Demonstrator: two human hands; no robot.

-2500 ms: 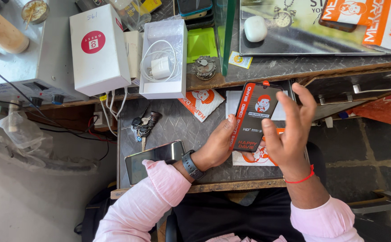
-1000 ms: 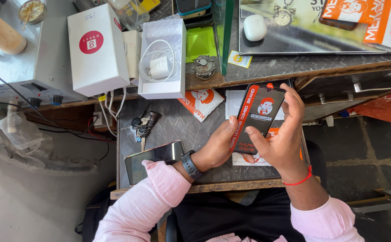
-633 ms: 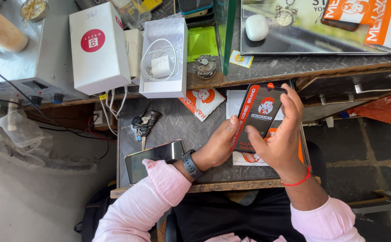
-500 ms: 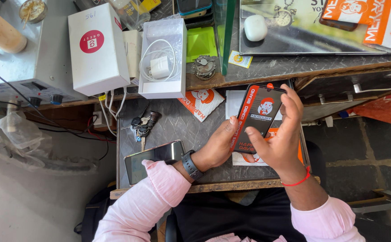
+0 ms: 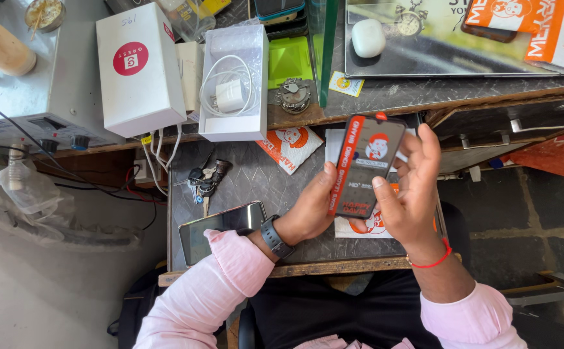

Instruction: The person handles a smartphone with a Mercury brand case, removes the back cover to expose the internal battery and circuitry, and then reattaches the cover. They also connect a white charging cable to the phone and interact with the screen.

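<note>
A packet (image 5: pixel 366 165) is being held between the left hand (image 5: pixel 309 210) and the right hand (image 5: pixel 411 194), above the low table (image 5: pixel 256 178). More packets (image 5: pixel 293 145) are lying on the table under and behind it. A phone (image 5: pixel 220 223) is lying at the table's near left corner, just beside the left wrist, with keys (image 5: pixel 203 181) behind it. On the raised shelf (image 5: pixel 398 97) behind, a closed box (image 5: pixel 140 68) is sitting leftmost; an open box (image 5: pixel 233 81) is lying to its right, with a charger (image 5: pixel 229 95) in it. An earbud case (image 5: pixel 368 37) is lying farther right.
</note>
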